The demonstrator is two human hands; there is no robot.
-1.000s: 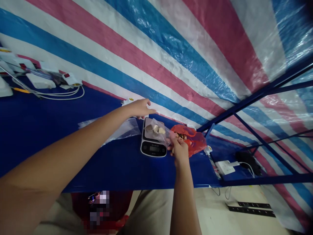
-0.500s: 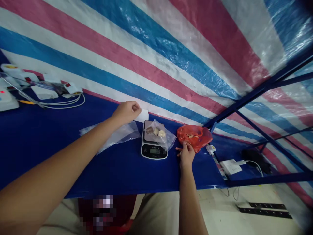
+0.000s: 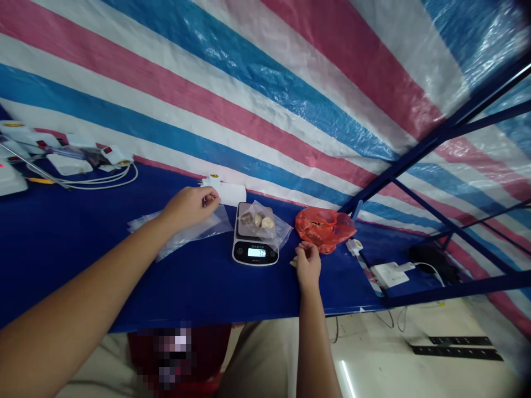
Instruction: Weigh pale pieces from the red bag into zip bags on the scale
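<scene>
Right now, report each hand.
Left hand: loosely curled, near the clear bags; cannot tell whether it holds anything.
Right hand: curled beside the red bag, pale piece against it; grip unclear.

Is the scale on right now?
On: the scale's display is lit and shows digits, though they are too small to read for certain.

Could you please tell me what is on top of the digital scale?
A clear plastic bag with pale pieces inside lies on the digital scale, its edge overhanging the right side. The weighing plate directly beneath the pieces is covered from view.
</scene>
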